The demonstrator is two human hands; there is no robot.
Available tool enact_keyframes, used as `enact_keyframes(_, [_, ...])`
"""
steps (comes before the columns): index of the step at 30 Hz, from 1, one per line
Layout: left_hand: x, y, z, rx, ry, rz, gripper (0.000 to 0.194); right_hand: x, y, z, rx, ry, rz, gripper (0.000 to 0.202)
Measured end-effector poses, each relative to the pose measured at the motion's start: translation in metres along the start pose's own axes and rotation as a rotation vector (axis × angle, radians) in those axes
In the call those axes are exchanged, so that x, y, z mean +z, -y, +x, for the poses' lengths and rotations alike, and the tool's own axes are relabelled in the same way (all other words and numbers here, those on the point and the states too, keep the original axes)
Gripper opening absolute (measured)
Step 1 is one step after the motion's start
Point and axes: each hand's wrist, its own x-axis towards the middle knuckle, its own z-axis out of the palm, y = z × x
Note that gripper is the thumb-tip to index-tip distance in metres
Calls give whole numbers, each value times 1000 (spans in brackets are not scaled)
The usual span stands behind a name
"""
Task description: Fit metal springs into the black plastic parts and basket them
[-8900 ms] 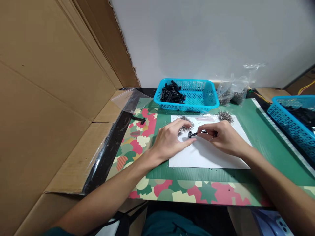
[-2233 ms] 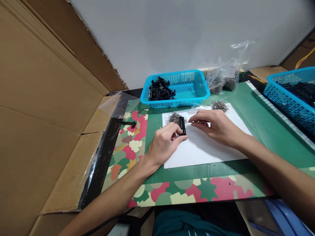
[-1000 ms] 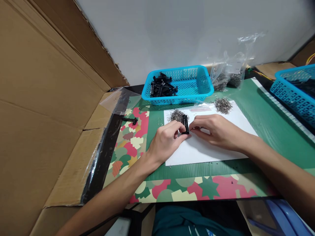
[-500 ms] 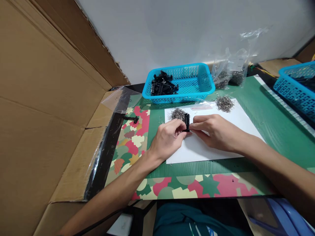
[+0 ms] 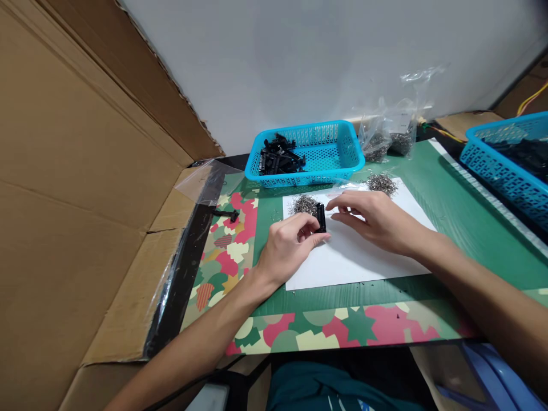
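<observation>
My left hand [image 5: 290,245] grips a small black plastic part [image 5: 321,217] upright between thumb and fingers, over the white sheet [image 5: 355,265]. Just right of the part, my right hand [image 5: 377,220] hovers with its index finger and thumb spread apart, and no object shows between them. Behind the held part lies a pile of small shiny metal pieces [image 5: 303,204]. A second pile of metal pieces [image 5: 382,184] rests at the sheet's far right corner, beyond my right hand. My left fingers cover the lower part of the black piece.
A blue basket [image 5: 305,181] with black parts stands at the back. Clear bags [image 5: 387,140] of metal pieces lean beside it. Another blue basket [image 5: 509,165] is at the right. One loose black part [image 5: 226,214] lies at the left, near a cardboard wall [image 5: 85,188].
My right hand has drawn back from the black part, and its fingers have parted. The left hand still holds the part. The view has shifted slightly.
</observation>
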Motion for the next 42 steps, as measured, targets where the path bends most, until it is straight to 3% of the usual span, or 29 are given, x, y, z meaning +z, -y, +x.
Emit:
enact_keyframes(5, [-1,0,-2,49,31,-7,19,-3,3,1,-23,-90,24,28])
enact_keyframes(10, [-2,-2,-2,27,81,-14,16,-6,5,0,-100,-214,-6,22])
enact_keyframes(15, [-3,-4,-2,73,97,39,13,0,10,1,52,-307,142,27])
enact_keyframes(22, [-2,-3,-3,100,121,62,12,18,16,4,163,-216,455,34])
enact_keyframes(29, [-2,-2,-4,114,119,68,11,23,14,7,169,-169,453,32])
enact_keyframes(36, [-1,-2,-3,125,108,38,11,28,11,6,165,-203,443,28])
enact_keyframes(42, [-1,-1,-3,72,113,-23,6,37,17,-2,35,-372,182,20])
